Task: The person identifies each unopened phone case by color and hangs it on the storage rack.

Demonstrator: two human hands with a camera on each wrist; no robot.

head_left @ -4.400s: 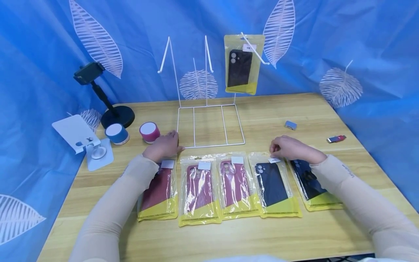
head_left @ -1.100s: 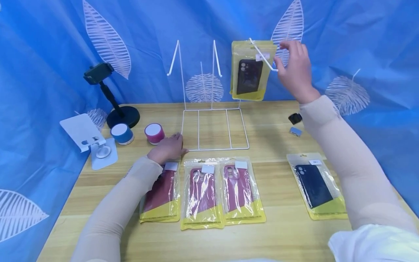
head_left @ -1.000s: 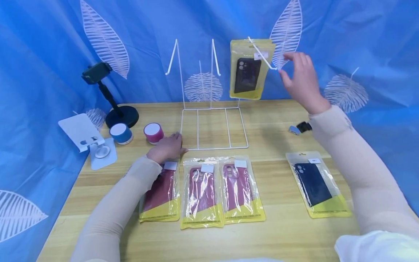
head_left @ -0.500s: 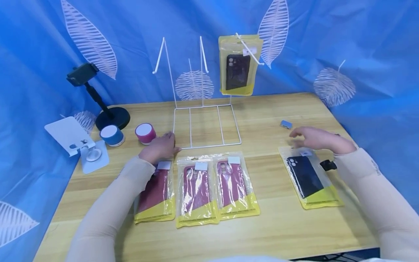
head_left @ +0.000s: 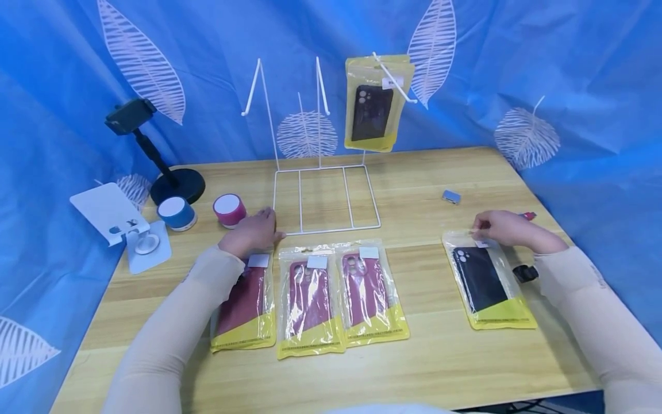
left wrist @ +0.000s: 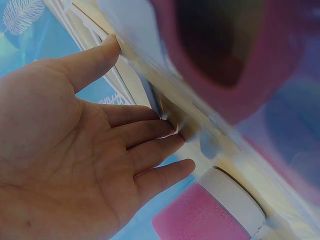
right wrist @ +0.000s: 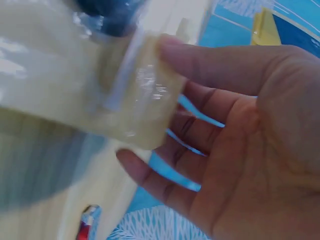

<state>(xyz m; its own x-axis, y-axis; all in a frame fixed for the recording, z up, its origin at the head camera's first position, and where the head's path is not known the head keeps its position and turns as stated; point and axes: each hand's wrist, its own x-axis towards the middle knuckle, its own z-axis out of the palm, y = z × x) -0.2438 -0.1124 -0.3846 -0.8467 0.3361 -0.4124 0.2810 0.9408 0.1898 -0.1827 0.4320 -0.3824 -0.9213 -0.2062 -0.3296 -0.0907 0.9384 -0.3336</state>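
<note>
My right hand (head_left: pixel 497 227) lies at the top edge of a black phone case packet (head_left: pixel 483 282) on the table's right side. In the right wrist view its thumb presses the packet's top (right wrist: pixel 100 75) with the fingers (right wrist: pixel 150 165) spread underneath, pinching it. My left hand (head_left: pixel 250 233) rests flat and relaxed at the front left corner of the white wire rack (head_left: pixel 326 198). In the left wrist view that hand (left wrist: pixel 95 135) is open-palmed, with the thumb tip against the wire. Three red case packets (head_left: pixel 310 305) lie in a row. Black case packets (head_left: pixel 374 103) hang on the rack's right hook.
A pink speaker (head_left: pixel 230 210) stands just left of my left hand, beside a blue speaker (head_left: pixel 176 213). At the far left are a white phone stand (head_left: pixel 111 215) and a black phone holder (head_left: pixel 155 155). A small blue item (head_left: pixel 451 197) and a red stick (head_left: pixel 527 216) lie behind my right hand.
My right hand has come down from the rack's hook, where it left a black packet hanging, to the top of the black packet on the table. The left hand stayed put.
</note>
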